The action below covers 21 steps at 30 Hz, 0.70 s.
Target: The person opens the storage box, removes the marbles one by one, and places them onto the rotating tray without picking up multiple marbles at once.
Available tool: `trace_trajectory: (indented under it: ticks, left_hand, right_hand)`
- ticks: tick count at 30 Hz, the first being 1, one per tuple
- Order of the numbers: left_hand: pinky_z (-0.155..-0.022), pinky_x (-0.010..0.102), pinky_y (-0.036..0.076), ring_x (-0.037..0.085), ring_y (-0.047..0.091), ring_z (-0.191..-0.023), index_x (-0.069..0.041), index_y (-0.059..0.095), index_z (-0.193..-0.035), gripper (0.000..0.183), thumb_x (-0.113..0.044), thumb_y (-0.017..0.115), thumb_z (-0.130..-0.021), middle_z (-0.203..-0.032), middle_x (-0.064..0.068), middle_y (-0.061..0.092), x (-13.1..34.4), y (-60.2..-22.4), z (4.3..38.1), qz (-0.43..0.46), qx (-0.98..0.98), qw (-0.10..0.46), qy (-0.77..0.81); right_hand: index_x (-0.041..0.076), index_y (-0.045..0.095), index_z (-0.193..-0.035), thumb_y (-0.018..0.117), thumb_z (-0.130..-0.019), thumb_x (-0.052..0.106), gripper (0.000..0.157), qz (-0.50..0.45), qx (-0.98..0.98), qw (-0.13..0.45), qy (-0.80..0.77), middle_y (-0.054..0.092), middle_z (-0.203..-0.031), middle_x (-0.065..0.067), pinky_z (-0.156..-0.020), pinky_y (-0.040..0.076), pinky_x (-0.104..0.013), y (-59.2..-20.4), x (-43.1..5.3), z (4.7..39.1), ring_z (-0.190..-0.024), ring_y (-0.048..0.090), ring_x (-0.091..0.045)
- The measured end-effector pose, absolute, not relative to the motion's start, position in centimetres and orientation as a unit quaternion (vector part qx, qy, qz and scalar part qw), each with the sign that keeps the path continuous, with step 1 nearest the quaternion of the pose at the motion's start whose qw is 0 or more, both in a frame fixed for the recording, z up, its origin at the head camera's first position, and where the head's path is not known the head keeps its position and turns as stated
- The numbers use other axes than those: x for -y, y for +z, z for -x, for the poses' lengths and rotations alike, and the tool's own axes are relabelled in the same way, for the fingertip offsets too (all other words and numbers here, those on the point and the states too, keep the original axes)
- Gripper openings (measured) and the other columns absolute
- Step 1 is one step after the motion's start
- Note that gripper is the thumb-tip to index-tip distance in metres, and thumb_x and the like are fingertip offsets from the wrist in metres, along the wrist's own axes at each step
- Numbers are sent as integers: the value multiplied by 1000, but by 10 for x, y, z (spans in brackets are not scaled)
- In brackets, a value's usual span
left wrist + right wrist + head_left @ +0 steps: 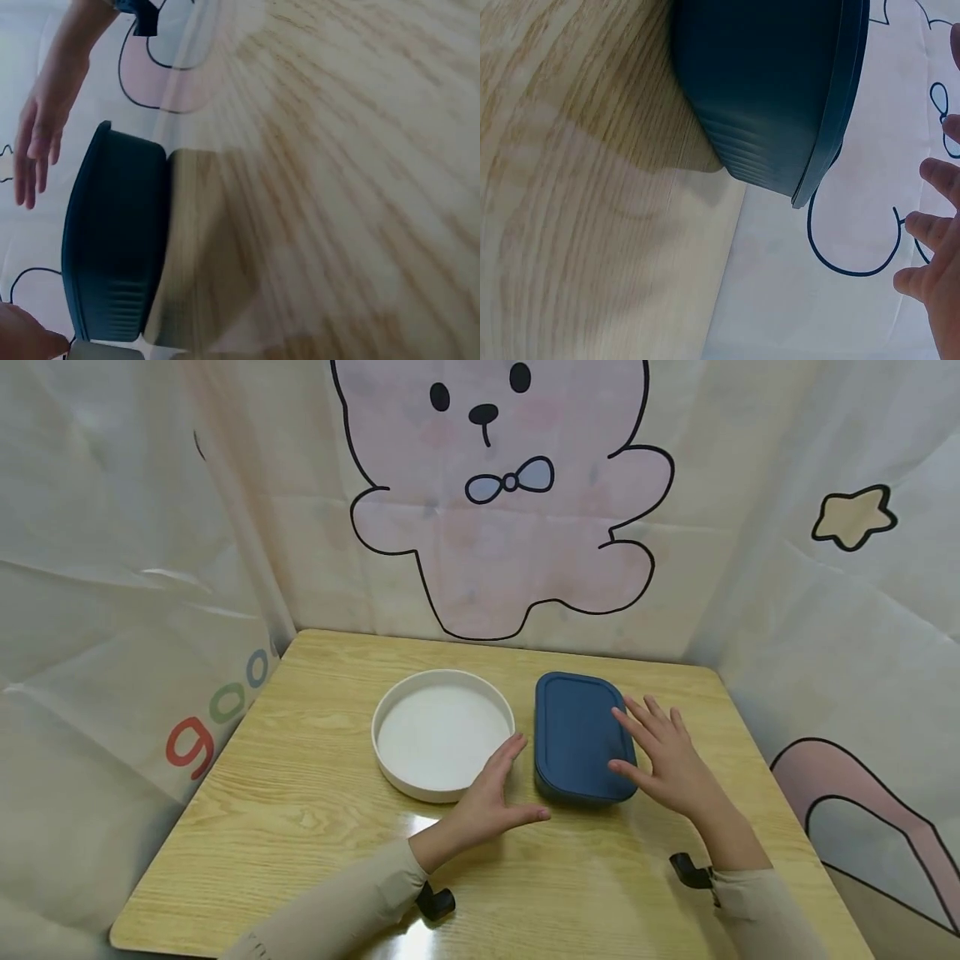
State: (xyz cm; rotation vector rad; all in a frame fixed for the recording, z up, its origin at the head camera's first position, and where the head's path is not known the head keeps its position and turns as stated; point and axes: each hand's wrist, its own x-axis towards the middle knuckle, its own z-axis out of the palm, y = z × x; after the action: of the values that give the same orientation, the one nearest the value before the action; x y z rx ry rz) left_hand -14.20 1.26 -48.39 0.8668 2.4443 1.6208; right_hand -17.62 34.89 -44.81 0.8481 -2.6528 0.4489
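A dark blue lidded food container (581, 735) sits on the wooden table, its lid flat on top. To its left is a round white shallow dish (442, 731). My left hand (487, 802) is held between the dish and the container, thumb spread from the fingers, holding nothing; it overlaps the dish's right rim in the head view. On the other side, my right hand (667, 760) has its fingers spread beside the container's right edge and also holds nothing. In the right wrist view, its fingers (930, 229) show apart from the container (772, 90).
The pale wooden table (300, 835) has a back edge against a printed curtain (510, 552) with a cartoon bear. More curtain (862, 635) hangs at the right side, and another stretch at the left. A black wrist-worn piece (692, 870) shows under the right wrist.
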Motion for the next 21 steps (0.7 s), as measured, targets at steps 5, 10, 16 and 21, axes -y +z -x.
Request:
trace_trajectory:
  ticks: [5,10,16,21]
  left_hand:
    - [-123,55,26,24,11,-159,-16,15,-166,115,-39,88,-82,-173,6,10,-26,-486,143,-323,-794,28,514]
    - [-122,58,26,28,9,-159,-12,13,-166,115,-42,87,-83,-173,10,6,-33,-488,143,-308,-796,43,520]
    - [-123,58,25,27,0,-159,-14,1,-167,126,-45,88,-81,-173,1,-5,-41,-500,150,-268,-799,73,534]
    - [-124,55,23,26,-1,-159,-22,-8,-166,131,-43,88,-80,-173,9,-6,-53,-513,158,-236,-802,88,542]
  right_hand:
    - [15,38,-160,79,-88,39,86,-300,928,159,156,30,-167,-16,-123,0,-68,-447,-346,174,-158,11,-40]
    - [13,40,-159,78,-89,40,84,-313,921,165,162,33,-164,-20,-122,1,-69,-448,-340,171,-156,15,-45]
    - [11,42,-158,80,-89,36,83,-323,919,155,167,33,-164,-20,-123,2,-66,-448,-331,172,-156,15,-44]
    - [10,43,-157,82,-86,34,85,-327,920,141,166,33,-165,-19,-124,4,-66,-452,-330,169,-157,13,-40]
